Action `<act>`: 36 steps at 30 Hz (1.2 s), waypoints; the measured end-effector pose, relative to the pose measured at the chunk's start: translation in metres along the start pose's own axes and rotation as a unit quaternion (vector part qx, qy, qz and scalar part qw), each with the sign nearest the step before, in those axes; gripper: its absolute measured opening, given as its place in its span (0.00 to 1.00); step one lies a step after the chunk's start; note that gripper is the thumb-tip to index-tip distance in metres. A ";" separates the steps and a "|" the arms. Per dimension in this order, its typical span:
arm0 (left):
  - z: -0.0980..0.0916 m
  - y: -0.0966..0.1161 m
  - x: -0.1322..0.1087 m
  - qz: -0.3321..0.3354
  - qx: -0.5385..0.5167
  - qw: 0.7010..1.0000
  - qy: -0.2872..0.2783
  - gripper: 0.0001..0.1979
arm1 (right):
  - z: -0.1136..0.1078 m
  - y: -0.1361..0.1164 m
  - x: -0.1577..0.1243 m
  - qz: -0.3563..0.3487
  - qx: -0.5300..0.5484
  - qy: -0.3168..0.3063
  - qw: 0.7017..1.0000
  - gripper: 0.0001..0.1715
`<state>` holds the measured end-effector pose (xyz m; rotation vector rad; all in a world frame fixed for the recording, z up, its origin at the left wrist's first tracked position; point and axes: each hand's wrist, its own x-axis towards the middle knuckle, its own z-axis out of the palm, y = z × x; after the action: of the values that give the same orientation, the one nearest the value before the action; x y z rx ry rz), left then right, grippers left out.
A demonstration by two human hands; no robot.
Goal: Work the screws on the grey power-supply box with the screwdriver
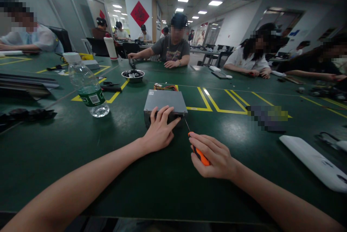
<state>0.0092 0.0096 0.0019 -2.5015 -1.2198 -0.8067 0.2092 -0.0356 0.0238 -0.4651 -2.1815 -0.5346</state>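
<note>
A grey metal computer power supply (166, 101) lies on the green table, with a bundle of coloured wires (166, 87) at its far side. My left hand (160, 130) rests against its near face, fingers spread over the front top edge. In my right hand (214, 154) is a screwdriver (202, 157) with an orange and black handle. Its thin shaft slants up and left, and the tip meets the near right corner of the power supply. Whether the tip sits in a screw is too small to tell.
A water bottle (93, 96) stands left, with a metal bowl (133, 76) of dark parts beyond it. Dark metal profiles (27, 84) lie far left. On the right are a white elongated device (311, 159) and a blurred-out item (267, 118). Several people sit around the table.
</note>
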 end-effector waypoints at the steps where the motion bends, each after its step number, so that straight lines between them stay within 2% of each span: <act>1: 0.000 0.000 0.000 -0.001 -0.001 1.000 -0.001 0.27 | 0.000 0.000 0.000 0.000 -0.002 -0.001 1.000 0.20; 10: 0.000 0.000 0.000 -0.001 0.007 1.000 -0.005 0.27 | -0.004 -0.001 -0.003 -0.006 -0.052 -0.051 0.997 0.13; 16: 0.001 0.001 0.001 -0.003 0.011 1.000 -0.003 0.27 | -0.007 0.003 -0.010 -0.021 -0.089 -0.045 0.995 0.10; 19: 0.001 0.001 0.001 0.000 0.010 1.000 0.001 0.26 | -0.009 0.007 -0.013 -0.034 -0.086 -0.051 0.994 0.11; 22: 0.002 0.000 0.001 0.000 0.006 1.000 0.002 0.27 | -0.010 0.012 -0.015 -0.036 -0.072 -0.025 0.996 0.15; 26: 0.002 0.000 0.000 -0.002 0.011 1.000 -0.006 0.28 | -0.010 0.016 -0.015 -0.079 -0.081 -0.006 0.994 0.17; 32: 0.000 0.000 -0.001 0.012 0.022 1.000 -0.015 0.28 | -0.013 0.014 -0.010 -0.094 -0.093 -0.020 0.991 0.12; 36: 0.000 0.000 -0.001 0.008 0.021 1.000 -0.013 0.27 | -0.012 0.012 -0.011 -0.087 -0.070 -0.026 0.993 0.14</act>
<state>0.0093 0.0093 0.0012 -2.4925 -1.2104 -0.7385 0.2300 -0.0333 0.0244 -0.3687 -2.2565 -0.7810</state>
